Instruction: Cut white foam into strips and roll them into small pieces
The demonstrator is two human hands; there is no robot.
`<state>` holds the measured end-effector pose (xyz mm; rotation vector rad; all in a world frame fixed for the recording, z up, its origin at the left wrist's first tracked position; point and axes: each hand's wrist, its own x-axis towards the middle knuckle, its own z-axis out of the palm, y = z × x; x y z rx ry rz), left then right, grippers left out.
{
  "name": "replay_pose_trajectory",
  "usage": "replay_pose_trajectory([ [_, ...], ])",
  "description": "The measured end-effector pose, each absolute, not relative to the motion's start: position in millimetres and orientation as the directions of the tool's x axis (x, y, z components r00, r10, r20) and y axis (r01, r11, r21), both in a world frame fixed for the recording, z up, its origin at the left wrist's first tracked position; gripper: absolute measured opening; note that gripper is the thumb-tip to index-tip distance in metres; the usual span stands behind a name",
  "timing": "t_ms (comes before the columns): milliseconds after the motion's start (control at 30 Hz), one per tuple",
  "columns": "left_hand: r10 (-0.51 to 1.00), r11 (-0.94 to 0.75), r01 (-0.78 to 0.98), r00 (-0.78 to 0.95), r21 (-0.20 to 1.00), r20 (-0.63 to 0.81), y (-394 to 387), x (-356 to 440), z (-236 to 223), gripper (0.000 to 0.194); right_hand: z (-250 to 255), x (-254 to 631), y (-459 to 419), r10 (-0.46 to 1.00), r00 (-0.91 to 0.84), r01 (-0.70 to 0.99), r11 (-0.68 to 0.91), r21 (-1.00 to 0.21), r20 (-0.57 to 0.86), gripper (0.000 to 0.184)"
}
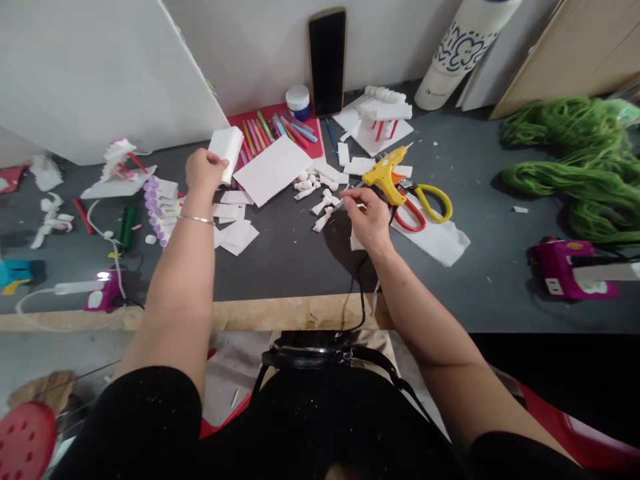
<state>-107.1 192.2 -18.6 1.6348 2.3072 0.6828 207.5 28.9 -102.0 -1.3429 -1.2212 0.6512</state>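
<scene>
My left hand [204,170] is closed on the right-hand edge of a white rectangular stack of sheets [229,148], thumb on top, beside the markers. Fingers pinched together, my right hand [369,215] is over the desk near several small rolled white pieces [325,203]. Something thin and pale may be at its fingertips, too small to name. Just beyond this hand lies a yellow glue gun [385,177], next to scissors [434,202] with one red and one yellow handle. A larger white sheet [274,170] lies between my hands.
Markers [265,130] lie on a red sheet, behind them a lidded jar [299,103] and a propped phone [327,60]. Small white models [383,120] stand at the back. A bottle [457,57], green yarn [575,160] and purple power strips [570,267] are around the desk.
</scene>
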Motion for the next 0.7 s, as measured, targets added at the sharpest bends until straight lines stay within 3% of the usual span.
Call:
replay_pose_trajectory([
  [433, 0.933, 0.283, 0.82, -0.355, 0.497, 0.054, 192.5, -117.3, -18.9, 0.03, -100.5, 207.6, 28.4, 0.91, 0.332, 0.247, 0.168, -0.954, 0.246, 0.016],
  [700, 0.952, 0.146, 0.766, -0.28, 0.626, 0.121, 173.6, -104.8, 20.0, 0.024, -98.4, 208.0, 28.6, 0.921, 0.311, 0.253, 0.158, -0.954, 0.235, 0.018],
])
